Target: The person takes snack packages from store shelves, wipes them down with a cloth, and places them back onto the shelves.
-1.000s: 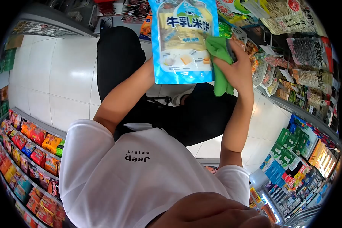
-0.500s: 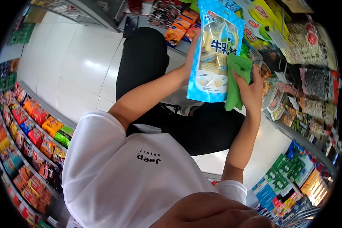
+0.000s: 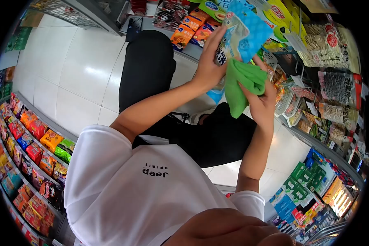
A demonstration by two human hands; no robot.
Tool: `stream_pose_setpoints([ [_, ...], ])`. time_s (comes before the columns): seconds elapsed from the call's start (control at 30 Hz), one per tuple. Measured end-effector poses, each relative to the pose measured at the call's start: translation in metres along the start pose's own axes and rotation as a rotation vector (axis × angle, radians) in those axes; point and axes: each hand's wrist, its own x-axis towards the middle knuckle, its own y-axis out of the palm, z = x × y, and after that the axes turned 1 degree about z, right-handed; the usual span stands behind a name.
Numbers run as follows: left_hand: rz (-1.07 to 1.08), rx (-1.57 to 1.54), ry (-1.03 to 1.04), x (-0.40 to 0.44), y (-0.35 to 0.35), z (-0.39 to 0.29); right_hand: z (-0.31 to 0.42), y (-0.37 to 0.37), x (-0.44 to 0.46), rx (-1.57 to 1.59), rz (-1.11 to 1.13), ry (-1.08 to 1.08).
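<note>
A blue and clear snack bag (image 3: 252,35) is tilted and partly folded over in front of me, above my knees. My left hand (image 3: 211,65) is closed on its left side. In my right hand (image 3: 262,100) is a bunched green cloth (image 3: 242,84), which lies against the lower part of the bag and hides some of it. A blue lower corner of the bag shows below my left hand.
Orange snack packets (image 3: 182,36) lie on a shelf beyond my knees. Hanging bags (image 3: 330,45) and white baskets (image 3: 283,104) are at the right. Shelves of colourful packets (image 3: 51,139) stand at the left.
The bag has gone from upright and front-facing to tilted and folded. My left hand has come into view on its side. The green cloth has shifted slightly left with my right hand.
</note>
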Motion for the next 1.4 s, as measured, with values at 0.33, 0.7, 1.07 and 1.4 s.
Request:
stream_pose_setpoints([
  [0.33,0.01,0.184,0.071,-0.006,0.006,0.017,0.003,0.017,0.001,-0.271,-0.269,-0.034],
  [0.7,0.013,0.201,0.023,-0.013,0.009,0.025,0.002,0.011,0.001,-0.364,-0.213,-0.024],
  [1.07,-0.058,-0.378,-0.489,0.002,0.005,-0.006,-0.005,-0.033,0.001,-0.373,-0.367,-0.095],
  [1.4,0.09,-0.286,-0.423,0.039,-0.03,-0.009,-0.026,-0.098,-0.035,-0.133,-0.442,-0.082],
])
